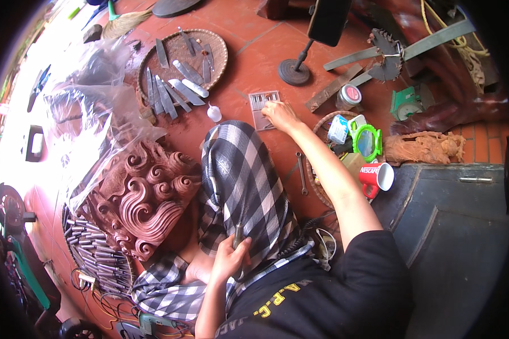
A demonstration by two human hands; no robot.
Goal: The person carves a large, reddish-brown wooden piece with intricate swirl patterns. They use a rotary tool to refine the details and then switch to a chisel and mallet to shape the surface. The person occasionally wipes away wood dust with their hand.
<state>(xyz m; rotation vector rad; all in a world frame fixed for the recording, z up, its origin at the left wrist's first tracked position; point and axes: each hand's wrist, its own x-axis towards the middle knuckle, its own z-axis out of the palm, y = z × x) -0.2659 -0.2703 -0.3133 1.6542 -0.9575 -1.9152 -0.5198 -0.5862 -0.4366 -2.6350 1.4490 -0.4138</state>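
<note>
My left hand is closed around a slim metal rotary-tool handpiece, its thin tip pointing up over my checkered-clothed knee. My right hand reaches forward to a small clear flat case on the red tile floor. A row of small bits lies in the case's far part. The right fingers are bent together at the case's right side; whatever is between them is too small to make out. Left of my knee rests a reddish-brown wood carving with swirling curls, partly beside clear plastic sheeting.
A round woven tray with several flat blades lies ahead. A small white bottle stands by my knee. On the right are a wrench, a red mug, a green-framed mirror and a phone on a stand.
</note>
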